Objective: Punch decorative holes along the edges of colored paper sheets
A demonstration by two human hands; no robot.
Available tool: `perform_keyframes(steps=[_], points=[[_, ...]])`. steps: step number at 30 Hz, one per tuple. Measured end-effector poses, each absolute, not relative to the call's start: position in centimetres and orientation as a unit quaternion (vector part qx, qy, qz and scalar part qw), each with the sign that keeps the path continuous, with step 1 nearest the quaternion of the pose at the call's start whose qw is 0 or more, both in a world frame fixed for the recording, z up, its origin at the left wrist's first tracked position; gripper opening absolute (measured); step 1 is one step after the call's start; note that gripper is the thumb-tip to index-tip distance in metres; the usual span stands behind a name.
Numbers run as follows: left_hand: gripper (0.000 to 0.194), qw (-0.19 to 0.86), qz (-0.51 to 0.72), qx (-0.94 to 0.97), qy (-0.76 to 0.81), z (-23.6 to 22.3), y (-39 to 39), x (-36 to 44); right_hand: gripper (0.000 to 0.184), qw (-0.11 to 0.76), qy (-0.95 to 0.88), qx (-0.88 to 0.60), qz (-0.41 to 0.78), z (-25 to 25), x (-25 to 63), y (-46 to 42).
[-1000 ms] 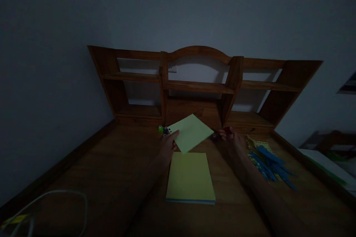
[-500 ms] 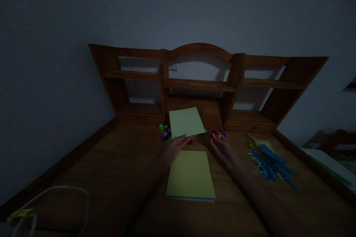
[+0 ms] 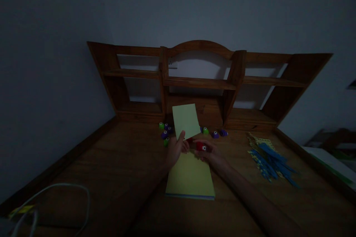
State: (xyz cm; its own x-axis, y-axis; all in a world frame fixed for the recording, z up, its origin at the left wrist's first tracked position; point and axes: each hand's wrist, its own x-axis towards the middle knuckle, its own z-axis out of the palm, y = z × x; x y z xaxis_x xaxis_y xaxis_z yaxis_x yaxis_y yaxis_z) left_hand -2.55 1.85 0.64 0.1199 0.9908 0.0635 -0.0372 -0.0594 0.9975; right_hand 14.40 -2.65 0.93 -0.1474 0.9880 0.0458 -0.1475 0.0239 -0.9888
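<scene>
My left hand (image 3: 175, 151) grips the bottom edge of a pale yellow-green sheet of paper (image 3: 186, 120), thumb in front, holding it tilted up above the desk. In my right hand (image 3: 213, 154) is a small red piece with a white, dark-centred spot, which looks like a craft punch (image 3: 199, 146). The punch is just right of and below the sheet's lower corner, apart from it. Under both hands lies a stack of coloured paper (image 3: 190, 177), yellow-green on top. Another red thing between the hands is mostly hidden.
Similar small green punches (image 3: 205, 130) and purple punches (image 3: 164, 134) stand in groups behind my hands. Blue and yellow strips (image 3: 274, 164) lie to the right. A wooden shelf unit (image 3: 198, 83) rises at the back. A white cable (image 3: 66, 184) curves at lower left.
My right hand has brought the red punch left and nearer to me, close to the sheet. My left hand has turned, thumb now in front, and the sheet looks narrower and more upright.
</scene>
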Motion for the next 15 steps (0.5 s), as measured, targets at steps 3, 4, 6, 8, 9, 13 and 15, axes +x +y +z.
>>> perform_keyframes(steps=[3,4,6,8,9,13,15], points=[[0.059,0.499,0.506,0.552,0.436,0.5,2.0,-2.6,0.045,0.512,-0.504,-0.408,0.563,1.2,14.3,-2.8],[0.055,0.525,0.515,0.538,0.412,0.5,2.1,-2.5,0.044,0.517,-0.501,-0.398,0.568,1.3,14.3,-2.7],[0.043,0.584,0.533,0.491,0.365,0.7,2.2,-2.1,0.041,0.528,-0.481,-0.372,0.593,1.2,14.2,-2.6],[0.033,0.618,0.549,0.448,0.34,0.8,2.4,-1.7,0.036,0.534,-0.451,-0.348,0.625,1.1,14.2,-2.4],[0.031,0.622,0.551,0.44,0.339,0.8,2.4,-1.6,0.036,0.535,-0.439,-0.338,0.638,1.1,14.1,-2.4],[0.036,0.56,0.511,0.526,0.386,0.7,2.0,-1.8,0.042,0.546,-0.433,-0.328,0.638,1.3,14.1,-2.6],[0.044,0.477,0.473,0.587,0.451,0.6,1.8,-2.3,0.045,0.556,-0.439,-0.336,0.621,1.4,14.1,-2.7]])
